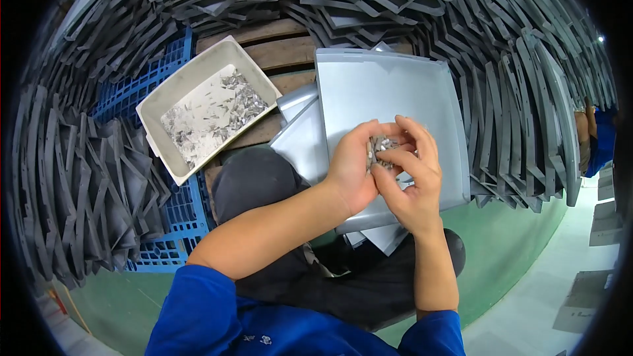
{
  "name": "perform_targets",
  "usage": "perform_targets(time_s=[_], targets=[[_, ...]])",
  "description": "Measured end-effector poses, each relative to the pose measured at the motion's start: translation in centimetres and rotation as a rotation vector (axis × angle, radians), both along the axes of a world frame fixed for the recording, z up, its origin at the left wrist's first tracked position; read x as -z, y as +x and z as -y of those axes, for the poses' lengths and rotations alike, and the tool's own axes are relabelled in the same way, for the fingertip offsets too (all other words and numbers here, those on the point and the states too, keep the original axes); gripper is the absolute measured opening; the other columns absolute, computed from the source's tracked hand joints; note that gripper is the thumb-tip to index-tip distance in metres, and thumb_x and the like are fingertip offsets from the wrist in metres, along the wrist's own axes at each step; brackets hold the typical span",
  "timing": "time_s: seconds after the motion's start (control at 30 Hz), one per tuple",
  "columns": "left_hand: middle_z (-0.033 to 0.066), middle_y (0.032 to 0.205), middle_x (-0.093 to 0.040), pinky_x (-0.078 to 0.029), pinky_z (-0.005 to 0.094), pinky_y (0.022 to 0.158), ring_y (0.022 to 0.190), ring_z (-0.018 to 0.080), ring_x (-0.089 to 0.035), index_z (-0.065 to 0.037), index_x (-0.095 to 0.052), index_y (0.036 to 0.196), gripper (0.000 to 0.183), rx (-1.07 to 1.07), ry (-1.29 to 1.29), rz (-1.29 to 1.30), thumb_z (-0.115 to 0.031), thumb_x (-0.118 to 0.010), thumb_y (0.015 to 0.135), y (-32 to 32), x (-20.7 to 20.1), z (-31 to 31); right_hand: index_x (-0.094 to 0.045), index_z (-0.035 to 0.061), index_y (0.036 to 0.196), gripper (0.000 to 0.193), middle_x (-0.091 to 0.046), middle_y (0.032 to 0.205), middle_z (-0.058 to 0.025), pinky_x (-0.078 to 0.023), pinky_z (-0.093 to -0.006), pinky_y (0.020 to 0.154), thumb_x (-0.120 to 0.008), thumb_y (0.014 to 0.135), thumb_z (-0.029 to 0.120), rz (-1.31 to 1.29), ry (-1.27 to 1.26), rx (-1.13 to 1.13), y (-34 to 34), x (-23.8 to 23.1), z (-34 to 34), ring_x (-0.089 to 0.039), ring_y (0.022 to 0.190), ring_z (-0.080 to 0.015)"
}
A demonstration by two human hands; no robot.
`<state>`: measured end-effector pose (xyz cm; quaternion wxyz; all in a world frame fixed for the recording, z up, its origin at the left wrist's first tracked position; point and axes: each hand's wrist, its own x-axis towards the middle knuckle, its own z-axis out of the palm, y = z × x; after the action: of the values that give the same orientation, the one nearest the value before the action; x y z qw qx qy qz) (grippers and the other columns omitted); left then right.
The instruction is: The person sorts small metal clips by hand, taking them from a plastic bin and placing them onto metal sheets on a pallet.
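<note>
My left hand (353,168) is cupped, palm up, round a heap of small shiny metal pieces (381,147). Over the same heap curls my right hand (419,181), its thumb and fingertips pinching in among the pieces. Which single piece it grips is too small to tell. Both hands are above a grey sheet-metal panel (389,82) with raised edges, lying in front of me. To its left stands a cream plastic bin (157,102), with more small metal pieces (241,102) scattered inside, mostly toward its right side.
Stacks of bent grey metal panels (86,184) rise at left, at the back and at right (508,125). Wooden slats (280,53) and a blue plastic pallet (181,207) show beneath. More panels (300,138) lie by my knee. Another person (601,138) is at far right.
</note>
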<state>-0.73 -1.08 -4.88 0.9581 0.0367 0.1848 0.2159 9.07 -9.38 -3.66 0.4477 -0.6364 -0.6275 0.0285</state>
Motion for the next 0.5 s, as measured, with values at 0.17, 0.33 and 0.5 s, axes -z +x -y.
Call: perform_targets(time_s=[0.17,0.33,0.5], targets=[[0.0122,0.114,-0.056,-0.044,0.0399,0.098,0.105,0.0233,-0.056,0.001,-0.053,0.119,0.042,0.053,0.051,-0.076,-0.028,-0.030,0.100,0.2,1.2,0.8,-0.072,0.0030,0.090,0.024,-0.054,0.131,-0.0214,-0.043,-0.0420,0.097,-0.070,0.067,0.007,-0.137,-0.296,0.085,-0.3,-0.8,0.5,-0.051,0.118,-0.0355],[0.0119,0.115,-0.055,-0.045,0.0390,0.096,0.105,0.0232,-0.055,0.000,-0.053,0.118,0.038,0.116,0.064,-0.078,-0.026,-0.033,0.099,0.6,1.7,1.4,-0.072,0.0031,0.089,0.021,-0.056,0.129,-0.0203,-0.041,-0.0417,0.098,-0.069,0.069,0.008,-0.165,-0.359,0.061,0.7,-0.5,0.5,-0.052,0.118,-0.0346],[0.0121,0.096,-0.060,-0.053,0.0386,0.085,0.089,0.0244,-0.061,0.001,-0.058,0.098,0.028,0.018,-0.017,-0.061,-0.024,-0.043,0.095,0.6,1.3,1.0,-0.070,0.0023,0.087,0.015,-0.058,0.127,-0.0197,-0.040,-0.0413,0.100,-0.068,0.073,0.008,-0.313,-0.256,0.085,0.8,0.0,0.4,-0.053,0.117,-0.0308]])
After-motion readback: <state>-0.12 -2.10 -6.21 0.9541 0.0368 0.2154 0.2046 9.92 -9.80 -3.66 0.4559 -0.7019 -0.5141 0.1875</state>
